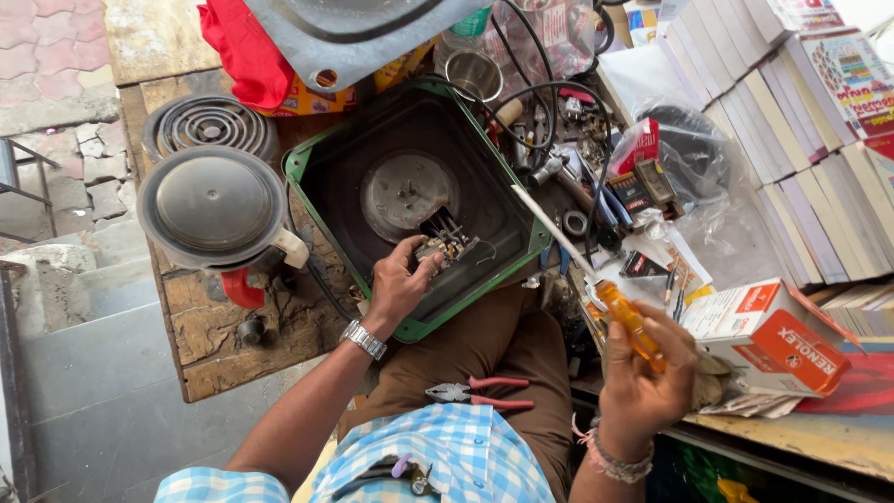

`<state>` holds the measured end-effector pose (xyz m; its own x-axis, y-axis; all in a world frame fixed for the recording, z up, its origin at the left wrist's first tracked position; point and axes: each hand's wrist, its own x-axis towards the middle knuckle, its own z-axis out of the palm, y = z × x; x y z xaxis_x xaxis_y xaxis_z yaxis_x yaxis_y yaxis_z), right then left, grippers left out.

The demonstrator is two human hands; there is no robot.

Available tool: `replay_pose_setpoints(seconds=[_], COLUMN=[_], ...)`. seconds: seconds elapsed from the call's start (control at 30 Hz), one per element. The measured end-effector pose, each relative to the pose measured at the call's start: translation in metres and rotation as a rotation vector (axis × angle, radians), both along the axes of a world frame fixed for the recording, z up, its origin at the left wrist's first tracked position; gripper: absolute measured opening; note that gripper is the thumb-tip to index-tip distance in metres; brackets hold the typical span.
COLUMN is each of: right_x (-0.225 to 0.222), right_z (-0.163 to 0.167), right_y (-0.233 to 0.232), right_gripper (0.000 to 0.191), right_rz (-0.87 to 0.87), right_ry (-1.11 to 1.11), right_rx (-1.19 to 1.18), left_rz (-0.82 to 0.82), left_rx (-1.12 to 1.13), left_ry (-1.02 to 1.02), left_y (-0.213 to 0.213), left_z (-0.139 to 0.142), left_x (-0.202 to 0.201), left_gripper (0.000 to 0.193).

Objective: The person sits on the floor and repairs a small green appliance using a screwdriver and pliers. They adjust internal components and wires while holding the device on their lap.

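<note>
My left hand (399, 282) pinches a small switch part with several wires (445, 238) inside an upturned black stove base with a green rim (300, 197). A round metal plate (402, 191) sits in the middle of that base. My right hand (645, 380) is raised at the lower right, closed on a screwdriver with an orange handle (626, 319) and a thin pale shaft (548, 223) pointing up and left toward the base. Red-handled pliers (480, 393) lie on my lap.
A round grey lidded appliance (212, 207) and a coil burner (209, 124) sit at left on the worn wooden bench (223, 349). Black cables, small parts and tools clutter the middle right. Stacked books (801, 140) and a red and white box (778, 335) fill the right.
</note>
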<state>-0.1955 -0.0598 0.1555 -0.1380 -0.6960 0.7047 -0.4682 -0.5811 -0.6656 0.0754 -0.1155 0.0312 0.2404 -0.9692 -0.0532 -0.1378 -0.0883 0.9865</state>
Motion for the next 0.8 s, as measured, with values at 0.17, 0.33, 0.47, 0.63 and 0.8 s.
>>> replay_pose_setpoints(seconds=[0.17,0.33,0.47,0.63,0.8], right_x=[0.021,0.031,0.034,0.033,0.034], right_z=[-0.002,-0.014,-0.020,-0.026,-0.032], right_y=[0.029,0.042,0.044,0.041,0.038], right_gripper=[0.037,0.039,0.035,0.032,0.031], right_rz=[0.131,0.248,0.248,0.231,0.250], right_ry=[-0.057,-0.086,-0.060,-0.031,-0.005], right_rx=[0.032,0.127,0.179,0.193,0.193], left_rz=[0.014,0.008,0.004,0.001,-0.002], left_rx=[-0.006,-0.033,-0.053,-0.042,-0.032], left_ry=[-0.030,0.027,0.063,0.045,0.027], left_y=[0.005,0.008,0.007,0.009,0.009], left_z=[-0.008,-0.020,-0.019,-0.017,-0.016], left_x=[-0.003,-0.004,-0.005,-0.005,-0.005], left_gripper=[0.049,0.047,0.046,0.048,0.049])
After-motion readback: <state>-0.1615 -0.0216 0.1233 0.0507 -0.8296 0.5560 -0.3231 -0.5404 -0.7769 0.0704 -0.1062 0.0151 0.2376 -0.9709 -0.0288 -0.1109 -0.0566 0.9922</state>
